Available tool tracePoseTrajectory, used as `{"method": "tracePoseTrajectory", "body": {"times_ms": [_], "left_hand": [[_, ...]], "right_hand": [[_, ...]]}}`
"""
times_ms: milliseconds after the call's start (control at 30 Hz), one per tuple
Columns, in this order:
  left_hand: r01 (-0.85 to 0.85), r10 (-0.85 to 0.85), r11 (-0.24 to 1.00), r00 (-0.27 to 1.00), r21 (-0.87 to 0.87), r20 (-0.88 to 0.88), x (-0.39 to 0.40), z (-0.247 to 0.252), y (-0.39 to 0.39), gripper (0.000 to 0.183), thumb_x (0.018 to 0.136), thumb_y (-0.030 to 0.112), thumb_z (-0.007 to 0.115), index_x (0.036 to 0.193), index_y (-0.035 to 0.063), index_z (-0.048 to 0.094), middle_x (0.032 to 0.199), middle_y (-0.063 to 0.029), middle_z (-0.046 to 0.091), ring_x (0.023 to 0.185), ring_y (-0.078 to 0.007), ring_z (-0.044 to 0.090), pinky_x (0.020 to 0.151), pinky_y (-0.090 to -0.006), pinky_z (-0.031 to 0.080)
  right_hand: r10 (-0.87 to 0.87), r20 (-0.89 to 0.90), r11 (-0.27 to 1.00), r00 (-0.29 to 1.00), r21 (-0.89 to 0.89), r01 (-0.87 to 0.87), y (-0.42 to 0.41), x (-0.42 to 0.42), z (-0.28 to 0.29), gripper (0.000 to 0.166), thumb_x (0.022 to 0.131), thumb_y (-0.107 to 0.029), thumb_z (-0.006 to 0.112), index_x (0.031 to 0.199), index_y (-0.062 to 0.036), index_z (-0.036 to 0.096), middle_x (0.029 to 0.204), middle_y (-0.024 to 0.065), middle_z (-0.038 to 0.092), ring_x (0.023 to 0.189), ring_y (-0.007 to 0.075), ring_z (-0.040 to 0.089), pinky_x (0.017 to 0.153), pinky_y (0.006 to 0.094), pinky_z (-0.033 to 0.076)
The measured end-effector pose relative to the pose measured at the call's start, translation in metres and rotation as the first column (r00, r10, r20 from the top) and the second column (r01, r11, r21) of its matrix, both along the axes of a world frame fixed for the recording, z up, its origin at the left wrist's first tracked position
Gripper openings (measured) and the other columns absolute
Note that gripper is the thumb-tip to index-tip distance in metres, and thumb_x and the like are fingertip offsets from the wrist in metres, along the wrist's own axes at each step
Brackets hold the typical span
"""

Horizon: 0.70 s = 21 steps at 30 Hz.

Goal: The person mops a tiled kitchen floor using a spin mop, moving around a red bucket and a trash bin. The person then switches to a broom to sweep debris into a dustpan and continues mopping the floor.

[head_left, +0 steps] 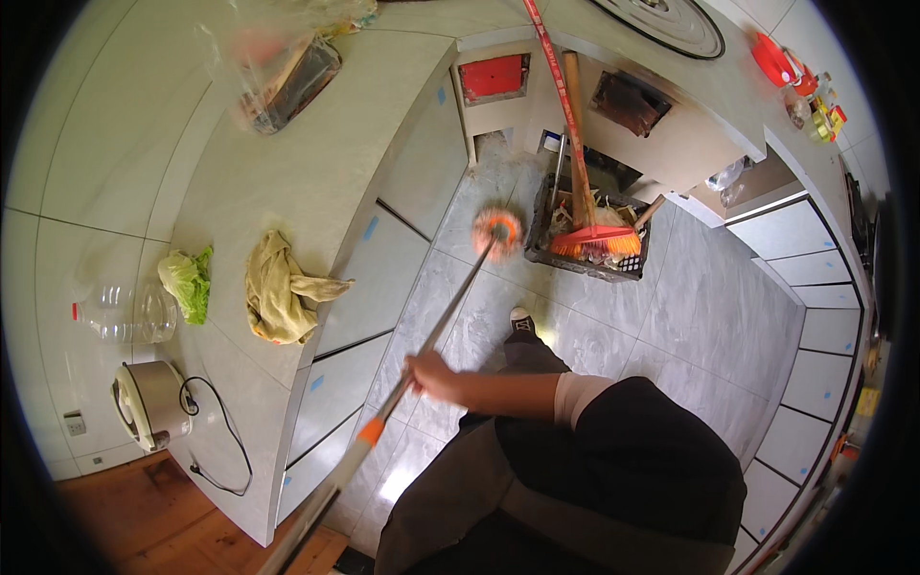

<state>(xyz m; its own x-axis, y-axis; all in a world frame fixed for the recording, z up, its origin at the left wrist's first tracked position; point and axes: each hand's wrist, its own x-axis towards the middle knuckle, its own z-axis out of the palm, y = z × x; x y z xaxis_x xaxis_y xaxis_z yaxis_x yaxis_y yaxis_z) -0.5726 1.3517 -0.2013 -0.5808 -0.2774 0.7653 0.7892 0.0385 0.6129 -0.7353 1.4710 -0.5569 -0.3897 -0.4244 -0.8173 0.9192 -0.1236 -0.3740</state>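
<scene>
My right hand is closed around the metal pole of a mop, which slants from the lower left up to the floor. The mop's round, pinkish head rests on grey floor tiles, left of a black plastic crate; it looks blurred. My left hand is out of view, and the near end of the pole runs off the bottom edge. A broom with a red head and orange bristles lies on the crate, its red-wrapped handle leaning up against the counter. Scraps and a wooden stick are in the crate.
Along the left, a counter holds a beige cloth, lettuce, a clear plastic jug, a rice cooker with its cord and a bagged item. A stove counter with a large lid stands ahead. Cabinets line the right side. My shoe is near the crate.
</scene>
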Motion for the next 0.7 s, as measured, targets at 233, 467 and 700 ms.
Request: {"method": "tracePoseTrajectory", "body": {"times_ms": [233,467,700], "left_hand": [[-0.127,0.134,0.99,0.979,-0.057,0.156,0.015,-0.025,-0.008,0.021,0.078,0.017,0.032,0.061,0.0078,0.039,0.044,-0.0026,0.038,0.042,-0.0136,0.042,0.041,-0.0245,0.031],[-0.197,0.189,0.97,0.98,0.145,0.068,0.004,-0.061,0.002,0.021,0.069,0.009,0.039,0.049,0.0112,0.032,0.04,0.001,0.03,0.033,-0.0083,0.028,0.039,-0.0225,0.025],[-0.135,0.132,0.978,0.991,-0.158,-0.032,0.044,0.019,-0.006,0.022,0.072,0.012,0.04,0.052,0.0116,0.032,0.04,0.0041,0.033,0.032,-0.0046,0.034,0.037,-0.0182,0.03]], "right_hand": [[-0.184,0.005,0.983,0.983,-0.02,0.184,-0.021,-0.016,-0.036,0.013,0.07,-0.01,0.047,0.06,-0.0025,0.042,0.047,0.0065,0.042,0.037,0.0157,0.041,0.029,0.0283,0.03],[-0.247,-0.143,0.969,0.959,-0.04,0.243,-0.01,-0.087,-0.039,0.023,0.073,-0.015,0.046,0.055,-0.0007,0.044,0.044,0.0074,0.042,0.028,0.0165,0.037,0.023,0.0276,0.028],[0.1,0.075,0.99,0.992,-0.104,-0.092,-0.042,0.044,0.018,0.018,0.07,-0.014,0.046,0.063,0.0027,0.044,0.052,0.0119,0.049,0.034,0.0185,0.044,0.026,0.0292,0.032]]}}
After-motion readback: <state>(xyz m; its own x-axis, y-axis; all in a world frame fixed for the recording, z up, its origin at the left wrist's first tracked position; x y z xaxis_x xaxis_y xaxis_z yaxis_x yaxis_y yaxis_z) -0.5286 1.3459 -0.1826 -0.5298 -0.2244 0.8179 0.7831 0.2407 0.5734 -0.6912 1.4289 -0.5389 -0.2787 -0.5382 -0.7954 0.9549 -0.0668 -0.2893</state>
